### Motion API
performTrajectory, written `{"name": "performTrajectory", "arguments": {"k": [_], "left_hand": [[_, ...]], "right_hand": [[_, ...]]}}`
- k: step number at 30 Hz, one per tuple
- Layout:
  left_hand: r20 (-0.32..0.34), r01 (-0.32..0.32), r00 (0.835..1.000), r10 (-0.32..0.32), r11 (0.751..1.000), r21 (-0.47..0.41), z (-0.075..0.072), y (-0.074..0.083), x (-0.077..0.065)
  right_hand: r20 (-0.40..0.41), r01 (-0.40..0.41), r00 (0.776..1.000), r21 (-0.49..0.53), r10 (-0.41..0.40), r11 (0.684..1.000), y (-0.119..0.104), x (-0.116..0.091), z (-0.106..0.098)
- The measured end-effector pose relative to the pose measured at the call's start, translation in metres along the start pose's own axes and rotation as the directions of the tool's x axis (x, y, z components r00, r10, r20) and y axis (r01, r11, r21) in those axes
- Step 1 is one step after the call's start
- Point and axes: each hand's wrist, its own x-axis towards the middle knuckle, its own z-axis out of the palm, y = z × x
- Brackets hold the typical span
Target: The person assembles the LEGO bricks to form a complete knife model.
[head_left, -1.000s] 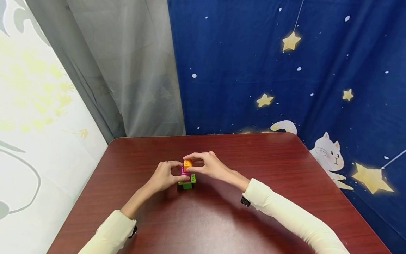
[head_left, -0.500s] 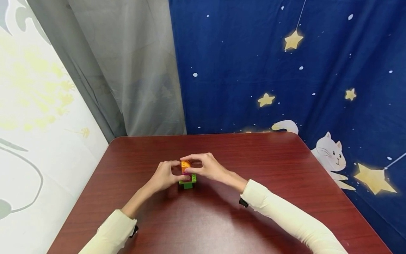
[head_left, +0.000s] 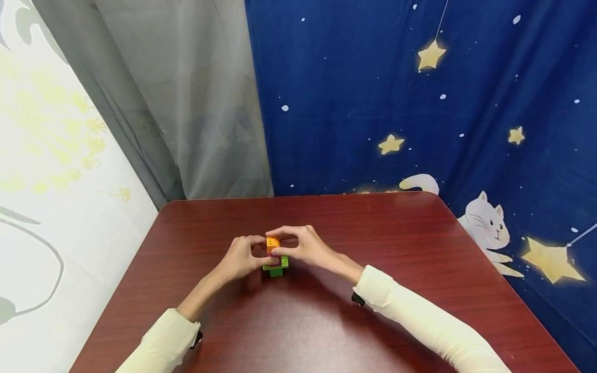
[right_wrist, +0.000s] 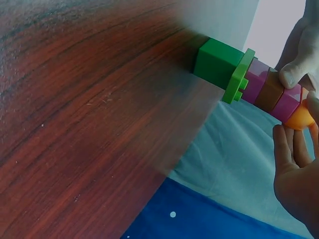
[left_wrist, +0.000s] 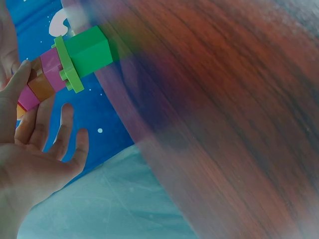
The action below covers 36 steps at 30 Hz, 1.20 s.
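Observation:
A tower of toy building blocks stands on the table. Its base is a dark green block (right_wrist: 218,62), topped by a wider light green plate (left_wrist: 70,67). Above that come a pink block (right_wrist: 255,78), a brown block (right_wrist: 269,91), a second pink block (right_wrist: 290,103) and a rounded orange block (head_left: 272,242) at the top. The left hand (head_left: 240,257) pinches the tower around its brown and upper pink blocks, thumb on the near side. With thumb and fingers, the right hand (head_left: 308,245) grips the orange block, which sits against the upper pink one.
The reddish-brown wooden table (head_left: 298,321) has a grey curtain (head_left: 214,103) and a blue star-print curtain (head_left: 345,93) behind it. A pale patterned cloth (head_left: 56,181) hangs at the left. Both sleeves (head_left: 410,311) are cream-coloured.
The right hand has moved the orange block slightly left, over the upper pink block, covering its studs. Over the last half second the hands barely move. The left hand keeps its grip.

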Motion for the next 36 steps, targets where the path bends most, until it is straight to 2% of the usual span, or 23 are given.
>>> {"name": "performTrajectory", "arguments": {"k": [8, 20, 23, 30, 34, 36], "left_hand": [[-0.009, -0.004, 1.000, 0.004, 1.000, 0.008, -0.001, 0.002, -0.001], [0.012, 0.034, 0.999, -0.034, 0.999, 0.005, 0.003, 0.001, -0.004], [0.012, 0.016, 1.000, -0.017, 1.000, 0.006, 0.003, 0.001, -0.006], [0.019, -0.034, 0.999, 0.033, 0.999, 0.029, 0.002, 0.002, -0.009], [0.040, -0.035, 0.999, 0.033, 0.999, 0.039, 0.003, 0.002, -0.010], [0.068, -0.022, 0.997, 0.020, 0.999, 0.024, 0.005, 0.002, -0.011]], "right_hand": [[-0.035, 0.008, 0.999, 0.001, -0.008, 1.000, 0.006, -0.002, 0.004], [-0.080, 0.048, 0.996, 0.092, -0.041, 0.995, 0.020, -0.008, 0.013], [-0.075, 0.072, 0.995, 0.091, -0.065, 0.993, 0.022, -0.009, 0.015], [-0.054, 0.124, 0.991, 0.018, -0.123, 0.992, 0.021, -0.009, 0.017], [-0.032, 0.137, 0.990, -0.014, -0.137, 0.990, 0.018, -0.011, 0.015], [-0.012, 0.115, 0.993, 0.003, -0.115, 0.993, 0.017, -0.012, 0.014]]}}
